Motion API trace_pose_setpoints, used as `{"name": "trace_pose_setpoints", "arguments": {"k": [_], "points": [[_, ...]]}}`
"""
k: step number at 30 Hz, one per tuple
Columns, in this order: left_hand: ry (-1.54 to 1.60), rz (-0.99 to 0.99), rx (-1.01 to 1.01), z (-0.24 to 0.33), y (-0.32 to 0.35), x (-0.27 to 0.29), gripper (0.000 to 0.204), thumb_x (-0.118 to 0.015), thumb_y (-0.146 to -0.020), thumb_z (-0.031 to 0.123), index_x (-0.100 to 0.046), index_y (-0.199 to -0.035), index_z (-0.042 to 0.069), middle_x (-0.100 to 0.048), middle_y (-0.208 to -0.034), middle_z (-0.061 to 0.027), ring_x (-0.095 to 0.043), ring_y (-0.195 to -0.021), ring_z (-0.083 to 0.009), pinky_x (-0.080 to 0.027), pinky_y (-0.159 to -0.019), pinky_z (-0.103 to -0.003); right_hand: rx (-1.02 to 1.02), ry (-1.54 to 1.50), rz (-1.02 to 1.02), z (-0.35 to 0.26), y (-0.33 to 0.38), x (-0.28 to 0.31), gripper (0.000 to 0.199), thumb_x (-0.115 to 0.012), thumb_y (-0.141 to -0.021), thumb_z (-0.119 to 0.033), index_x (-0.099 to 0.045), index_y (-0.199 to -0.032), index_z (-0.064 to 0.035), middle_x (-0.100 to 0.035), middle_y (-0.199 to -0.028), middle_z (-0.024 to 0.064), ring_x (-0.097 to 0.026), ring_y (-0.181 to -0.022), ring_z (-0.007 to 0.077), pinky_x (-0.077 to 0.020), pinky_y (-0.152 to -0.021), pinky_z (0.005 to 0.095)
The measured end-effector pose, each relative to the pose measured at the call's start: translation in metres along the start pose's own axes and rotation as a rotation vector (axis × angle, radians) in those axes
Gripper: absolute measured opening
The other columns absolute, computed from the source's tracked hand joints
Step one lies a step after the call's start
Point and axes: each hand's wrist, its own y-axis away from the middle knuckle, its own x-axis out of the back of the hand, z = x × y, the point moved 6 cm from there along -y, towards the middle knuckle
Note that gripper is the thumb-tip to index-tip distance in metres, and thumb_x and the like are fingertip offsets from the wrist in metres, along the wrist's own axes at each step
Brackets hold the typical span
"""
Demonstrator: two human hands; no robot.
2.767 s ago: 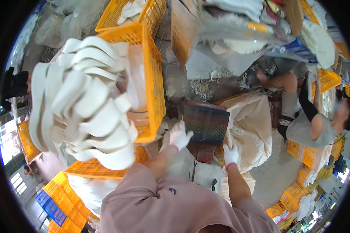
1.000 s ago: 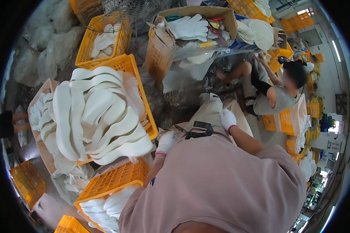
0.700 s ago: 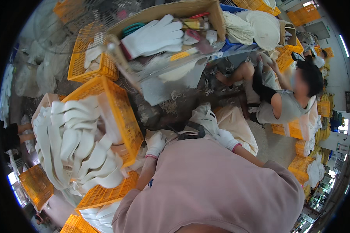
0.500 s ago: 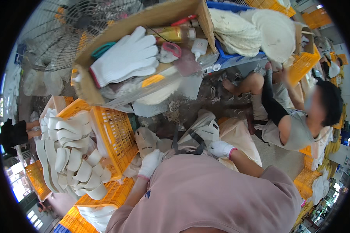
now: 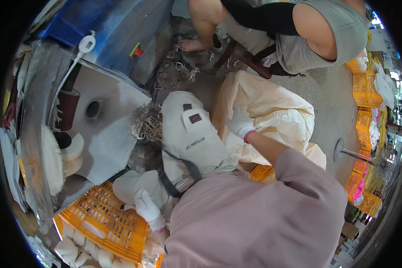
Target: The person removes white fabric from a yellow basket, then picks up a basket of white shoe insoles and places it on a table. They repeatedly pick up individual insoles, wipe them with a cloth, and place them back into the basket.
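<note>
Cream sack (image 5: 277,102) noted rumpled on the floor, just beyond the wearer's right leg; part of an orange crate edge (image 5: 261,173) is seen beside it, near the wearer's hip. Its mouth is not clearly made out, and whether anything has been put inside cannot be told.

Right hand (image 5: 240,123), white-gloved, is held at the sack's near side, fingers partly spread. Whether the cloth is gripped or only touched cannot be told. Left hand (image 5: 146,207), also gloved, is held low beside the left leg of the pale grey trousers (image 5: 178,123), fingers loosely extended; nothing is seen in it. Just beside it, a tilted orange crate (image 5: 114,219) is noted, with white curved pieces (image 5: 67,250) seen at its lower side.

Progress, as far as can be judged: no white piece is seen in either glove, and none is seen on the sack. Several pieces are yet to be handled, if they are to be handled at all. Sack cloth is neither smoothed nor folded. No finished result can be pointed to.

Ground: pale fibre scraps (image 5: 149,127) are strewn near the grey panel (image 5: 111,120). A co-worker's black sleeve (image 5: 263,18) is seen at the top, well apart from both gloves.
</note>
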Motion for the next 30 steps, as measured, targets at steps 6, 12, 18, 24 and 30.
{"name": "trace_pose_setpoints", "arguments": {"k": [6,12,18,24,30], "points": [[-0.221,0.491,-0.276,0.043,0.052,0.073,0.026,-0.062,-0.111,0.018,-0.072,-0.12,-0.004,-0.076,-0.107,-0.0137,-0.073,-0.096,-0.0237,-0.059,-0.088,-0.037,-0.157,-0.484,-0.256,0.024,0.003,-0.093,0.076,-0.076,-0.091,-0.058,-0.067,-0.133,0.0048,-0.074,-0.122,0.0337,-0.074,-0.113,0.0454,-0.0587,-0.099,0.053],[-0.448,0.927,-0.429,0.077,0.106,0.144,0.02,-0.073,-0.103,0.005,-0.073,-0.121,-0.004,-0.076,-0.118,-0.0188,-0.072,-0.108,-0.0334,-0.057,-0.099,-0.041,0.625,0.311,-0.381,0.013,-0.033,-0.187,0.043,-0.057,-0.105,-0.038,-0.078,-0.11,-0.001,-0.081,-0.104,0.023,-0.08,-0.091,0.0366,-0.0644,-0.078,0.0483],[-0.439,0.978,-0.272,0.069,0.15,0.17,0.024,-0.076,-0.098,0.006,-0.073,-0.121,-0.001,-0.073,-0.118,-0.0204,-0.07,-0.111,-0.0364,-0.056,-0.1,-0.045,0.59,0.267,-0.381,0.029,-0.054,-0.222,0.036,-0.06,-0.103,-0.034,-0.078,-0.119,-0.0079,-0.078,-0.123,0.0208,-0.077,-0.109,0.0371,-0.0616,-0.088,0.0461],[-0.291,0.55,-0.406,0.083,0.07,0.07,0.021,-0.079,-0.095,0.013,-0.072,-0.114,0.007,-0.073,-0.106,-0.0134,-0.071,-0.098,-0.0346,-0.059,-0.088,-0.044,0.366,0.256,-0.562,0.026,-0.056,-0.213,0.035,-0.063,-0.101,-0.037,-0.079,-0.119,-0.0109,-0.079,-0.121,0.019,-0.077,-0.108,0.0357,-0.0607,-0.09,0.0457],[-0.548,-0.398,-0.332,0.063,-0.072,-0.055,0.045,-0.061,-0.105,0.043,-0.065,-0.129,0.005,-0.07,-0.113,-0.0209,-0.07,-0.103,-0.0434,-0.056,-0.094,-0.055,0.287,0.29,-0.617,0.007,-0.051,-0.183,0.035,-0.066,-0.099,-0.039,-0.08,-0.119,-0.0138,-0.079,-0.12,0.0171,-0.076,-0.108,0.0342,-0.0597,-0.091,0.0453]]}}
